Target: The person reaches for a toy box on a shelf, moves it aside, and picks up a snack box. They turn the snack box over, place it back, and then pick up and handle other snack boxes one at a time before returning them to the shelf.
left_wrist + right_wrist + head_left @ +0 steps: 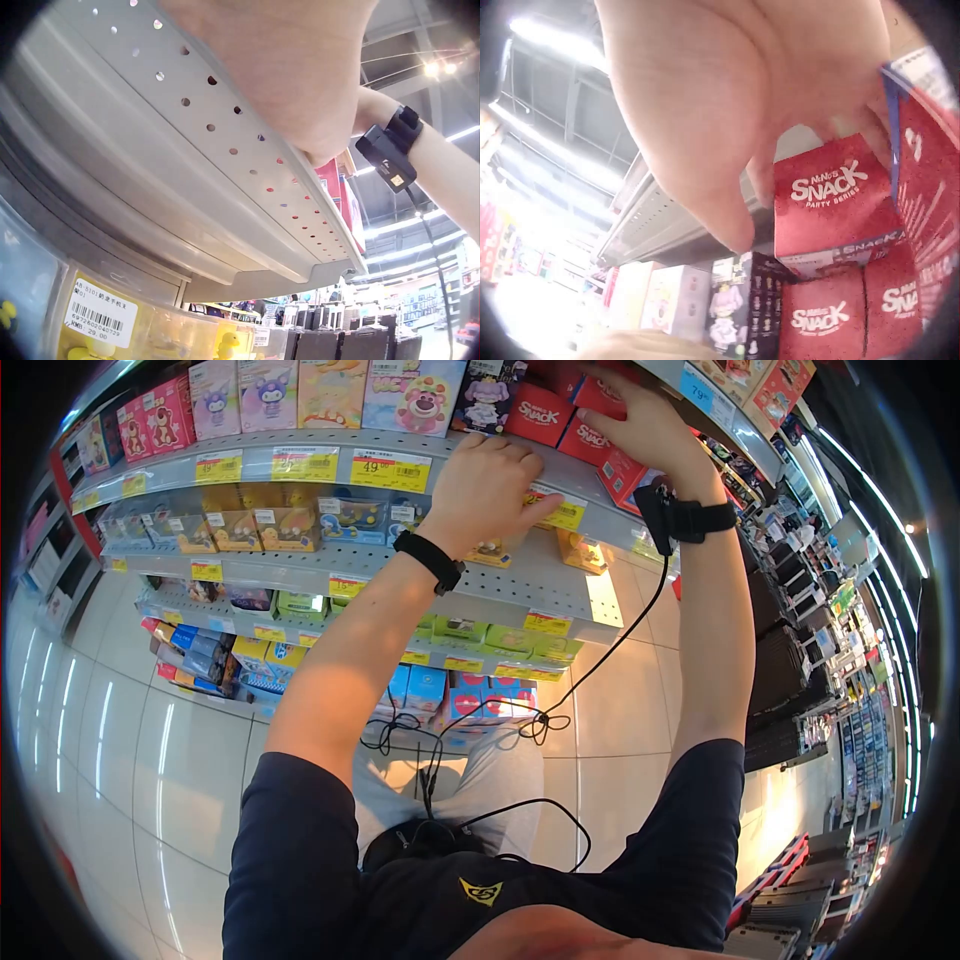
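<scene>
My left hand (490, 490) lies at the front edge of the upper shelf (330, 450), below a dark box with a doll-like figure (487, 398). Its fingers are bent slightly toward the boxes and its thumb points right, over a yellow price tag (565, 510). Above and to the right, my right hand (645, 430) reaches in among red "Snack" boxes (540, 415). The right wrist view has its fingers behind and above the top red box (836, 195), while the thumb (739, 229) extends down, apart from it. Another red box (622, 478) leans by the right wrist.
Boxed figures (415, 395) line the upper shelf to the left. Lower shelves hold duck-themed packs (285, 530) and green packs (460, 628). A higher shelf edge (720, 405) overhangs the right hand. A black cable (625, 630) hangs from the right wrist camera.
</scene>
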A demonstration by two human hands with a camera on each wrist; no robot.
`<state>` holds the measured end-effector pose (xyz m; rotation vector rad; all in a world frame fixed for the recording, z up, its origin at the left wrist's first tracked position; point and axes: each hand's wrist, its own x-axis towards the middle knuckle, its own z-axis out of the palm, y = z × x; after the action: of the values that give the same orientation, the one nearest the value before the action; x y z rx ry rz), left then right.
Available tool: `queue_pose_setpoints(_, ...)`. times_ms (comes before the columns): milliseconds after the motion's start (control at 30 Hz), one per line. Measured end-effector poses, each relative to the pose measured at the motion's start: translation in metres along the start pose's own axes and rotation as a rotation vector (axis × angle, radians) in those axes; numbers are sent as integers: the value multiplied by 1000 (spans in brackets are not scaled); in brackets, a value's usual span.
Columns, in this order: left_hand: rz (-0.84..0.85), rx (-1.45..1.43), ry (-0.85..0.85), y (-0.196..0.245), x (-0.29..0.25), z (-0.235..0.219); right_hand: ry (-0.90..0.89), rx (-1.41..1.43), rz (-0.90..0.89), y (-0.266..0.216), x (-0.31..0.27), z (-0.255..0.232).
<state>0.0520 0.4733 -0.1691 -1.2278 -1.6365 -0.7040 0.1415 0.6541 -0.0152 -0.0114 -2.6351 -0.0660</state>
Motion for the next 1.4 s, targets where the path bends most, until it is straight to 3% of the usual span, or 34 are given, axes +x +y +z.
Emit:
queue_pose_setpoints(67, 6, 3, -5, 0, 0, -1, 1, 149, 28, -20, -12, -5)
queue_pose_setpoints(233, -10, 18, -46, 2, 1, -4, 365, -79, -28, -60, -39, 5)
queue_pose_setpoints(300, -12, 24, -56, 2, 1, -4, 409, -100, -49, -62, -43, 16)
queue_pose_setpoints(367, -13, 26, -67, 2, 1, -5, 545, -326, -56, -59, -47, 25)
queue_pose_setpoints(467, -10, 33, -77, 2, 1, -6, 534, -227, -88, -77, -62, 12)
queue_pose_setpoints(600, 1, 63, -58, 4, 2, -5, 622, -339, -145, -60, -58, 30)
queue_pose_setpoints(767, -72, -37, -94, 3, 2, -10, 551, -334, -157, -56, -61, 20)
queue_pose_setpoints(933, -99, -136, 219, -3, 5, -3, 461, -337, -228, -58, -61, 3)
queue_pose_setpoints(1033, -73, -117, 291, -2, 8, -2, 342, -300, -201, -51, -47, 8)
queue_pose_setpoints(1133, -94, -140, 216, 5, 10, -8, 327, -309, -159, -41, -37, 17)
queue_pose_setpoints(1233, -113, -72, 187, 6, 8, -10, 336, -266, -145, -38, -41, 18)
queue_pose_setpoints(1300, -80, -57, 187, 5, 9, -10, 540, -342, -186, -36, -59, 11)
queue_pose_setpoints(1400, -41, -18, 190, 4, 7, -9, 595, -197, -253, -3, -81, -10)
